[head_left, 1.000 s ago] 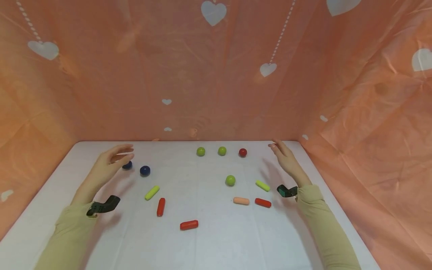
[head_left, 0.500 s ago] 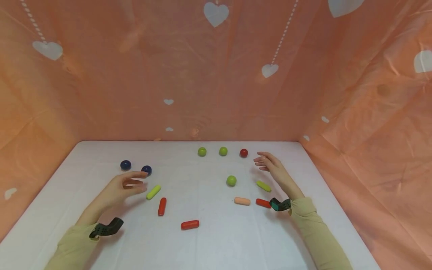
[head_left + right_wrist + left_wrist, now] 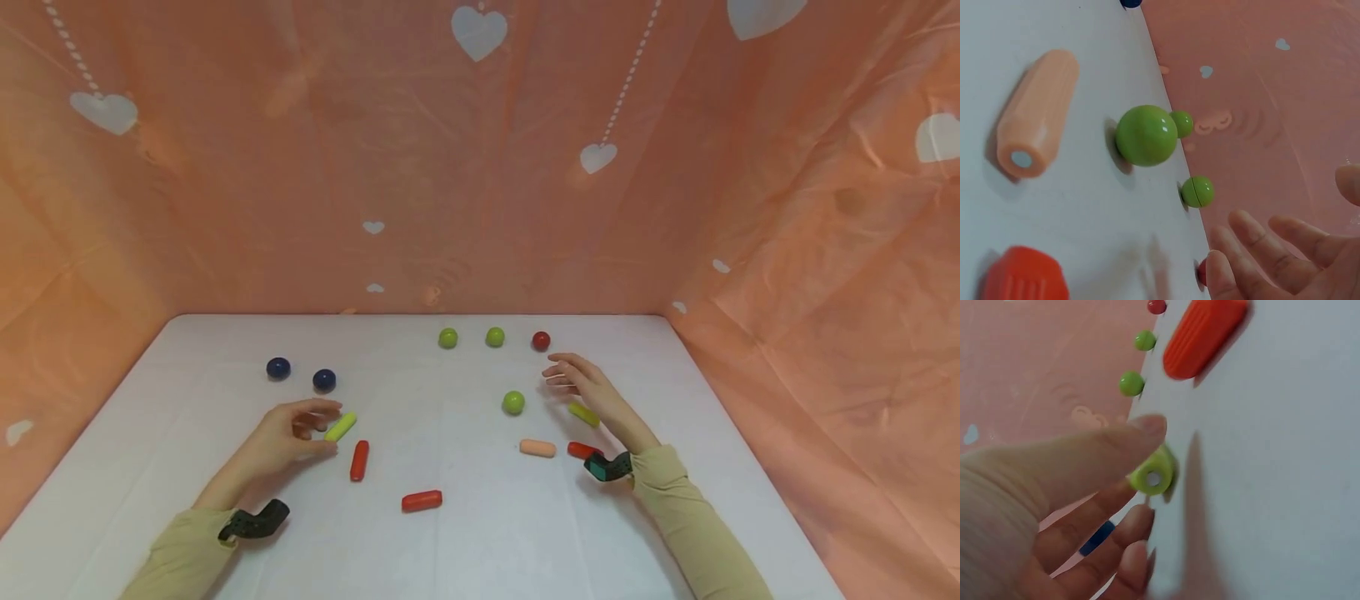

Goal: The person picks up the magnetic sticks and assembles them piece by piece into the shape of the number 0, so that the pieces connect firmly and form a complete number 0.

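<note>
My left hand (image 3: 281, 437) reaches round the near end of a yellow-green stick (image 3: 344, 424), thumb and fingers spread on either side of it. In the left wrist view the thumb (image 3: 1116, 444) partly covers that stick, whose end has a small pale disc; I see no firm pinch. My right hand (image 3: 596, 396) hovers with loosely bent fingers, holding nothing. Beneath it is another yellow-green stick (image 3: 583, 414), and just beyond its fingertips a red ball (image 3: 541, 341). In the right wrist view a green ball (image 3: 1146, 135) lies apart from the fingers.
Red sticks (image 3: 359, 461) (image 3: 422, 501) (image 3: 582, 450) and a peach stick (image 3: 537, 448) lie on the white table (image 3: 480, 550). Two blue balls (image 3: 278, 368) (image 3: 324, 381) are at the left. Green balls (image 3: 447, 337) (image 3: 495, 337) stand near the back, before an orange curtain (image 3: 480, 183).
My left hand has moved from near the blue balls toward me and right, to the yellow-green stick. My right hand has moved left and lower. The balls and sticks have stayed put.
</note>
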{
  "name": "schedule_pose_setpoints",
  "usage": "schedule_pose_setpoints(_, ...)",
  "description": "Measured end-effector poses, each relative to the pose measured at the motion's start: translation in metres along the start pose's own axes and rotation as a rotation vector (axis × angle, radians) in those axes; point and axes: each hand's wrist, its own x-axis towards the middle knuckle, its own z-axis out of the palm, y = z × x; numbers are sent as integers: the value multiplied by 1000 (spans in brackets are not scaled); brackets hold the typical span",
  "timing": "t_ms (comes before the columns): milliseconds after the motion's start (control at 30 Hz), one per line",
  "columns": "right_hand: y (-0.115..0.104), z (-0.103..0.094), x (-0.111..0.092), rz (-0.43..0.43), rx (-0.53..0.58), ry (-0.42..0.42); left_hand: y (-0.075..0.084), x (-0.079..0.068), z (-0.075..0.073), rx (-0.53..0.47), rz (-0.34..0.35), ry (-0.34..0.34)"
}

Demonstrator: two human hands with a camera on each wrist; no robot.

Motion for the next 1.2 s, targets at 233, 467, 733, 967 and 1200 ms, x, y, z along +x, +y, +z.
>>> schedule_pose_setpoints(233,3,5,2,-14,27,-48,-7,3,8,76,32,58)
schedule_pose_setpoints(467,6,11,7,-16,-6,-97,-7,6,7,84,24,62)
schedule_pose_setpoints(733,6,19,9,-24,-149,-157,2,11,8,56,44,44)
schedule_pose_setpoints(967,10,27,13,-64,-232,-215,21,28,13,-90,-6,-72)
schedule_pose_setpoints(1200,14,33,19,-87,-289,-236,37,51,29,-180,-9,-151)
